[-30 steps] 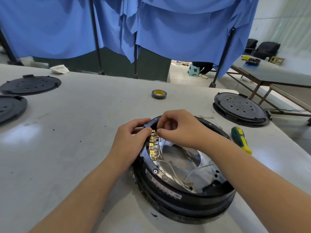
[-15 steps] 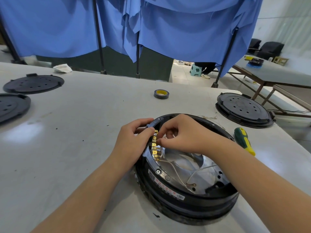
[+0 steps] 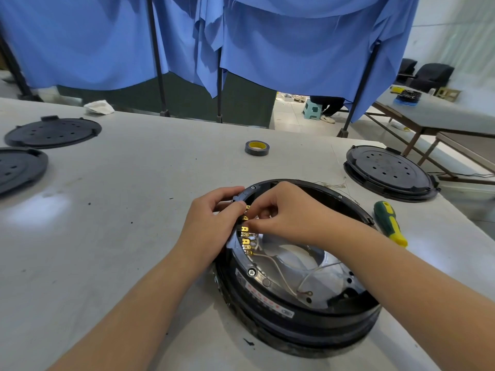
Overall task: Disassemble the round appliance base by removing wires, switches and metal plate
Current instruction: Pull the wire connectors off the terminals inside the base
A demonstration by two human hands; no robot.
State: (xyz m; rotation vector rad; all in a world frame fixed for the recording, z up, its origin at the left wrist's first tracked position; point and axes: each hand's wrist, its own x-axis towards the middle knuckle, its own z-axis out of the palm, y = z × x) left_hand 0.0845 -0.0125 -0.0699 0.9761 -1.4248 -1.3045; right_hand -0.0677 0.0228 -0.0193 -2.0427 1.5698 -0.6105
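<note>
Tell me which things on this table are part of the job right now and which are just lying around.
In use:
- round black appliance base
- row of brass terminal tabs on its rim
- thin white wires over the shiny metal plate
- left hand gripping the rim
- right hand pinching at the tabs

Lying about:
- green and yellow screwdriver
- roll of black tape
- flat black perforated discs
- white crumpled rag

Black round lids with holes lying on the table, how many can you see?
3. One lid far left, another lid just in front of it, cut off by the picture's edge, and a third lid far right, beyond the screwdriver.
</note>
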